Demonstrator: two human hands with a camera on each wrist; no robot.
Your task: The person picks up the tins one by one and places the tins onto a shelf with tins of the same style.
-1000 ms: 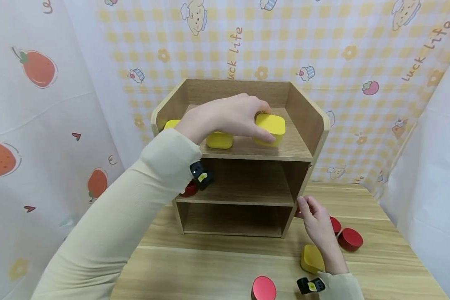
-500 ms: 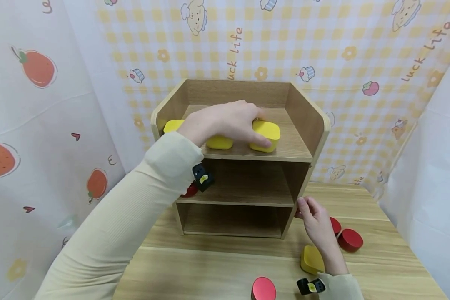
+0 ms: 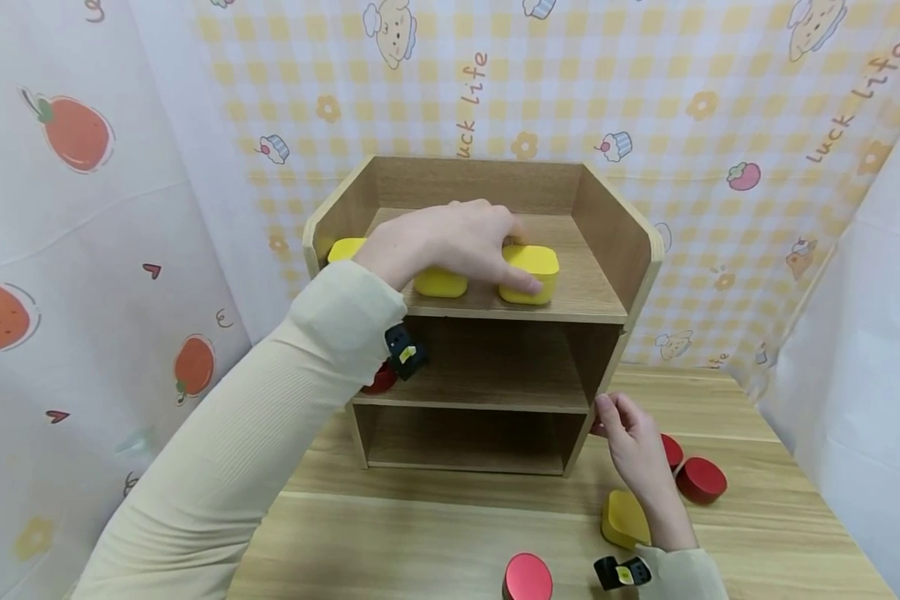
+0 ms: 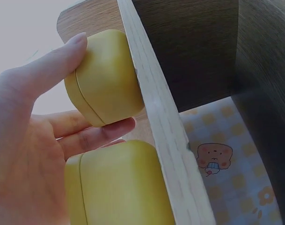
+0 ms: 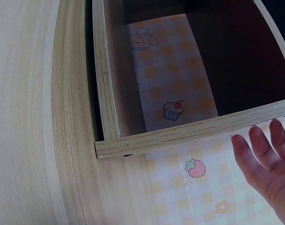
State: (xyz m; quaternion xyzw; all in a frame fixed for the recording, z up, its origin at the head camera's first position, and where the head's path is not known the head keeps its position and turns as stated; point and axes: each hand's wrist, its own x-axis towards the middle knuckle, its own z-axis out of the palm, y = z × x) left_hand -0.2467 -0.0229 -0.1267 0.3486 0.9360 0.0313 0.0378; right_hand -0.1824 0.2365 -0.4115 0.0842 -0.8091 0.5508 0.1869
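Yellow rounded box (image 3: 540,264) is pinched between the left hand's (image 3: 453,242) thumb and fingers, near the front of the wooden shelf unit's (image 3: 487,406) top level. Tips for setting it?

Yeah, I'd get its base flat, then spread thumb and fingers evenly so the second yellow box (image 3: 441,284) under that palm doesn't get bumped. Right hand's (image 3: 637,446) loosely bent beside the unit, can't tell if it's bracing.
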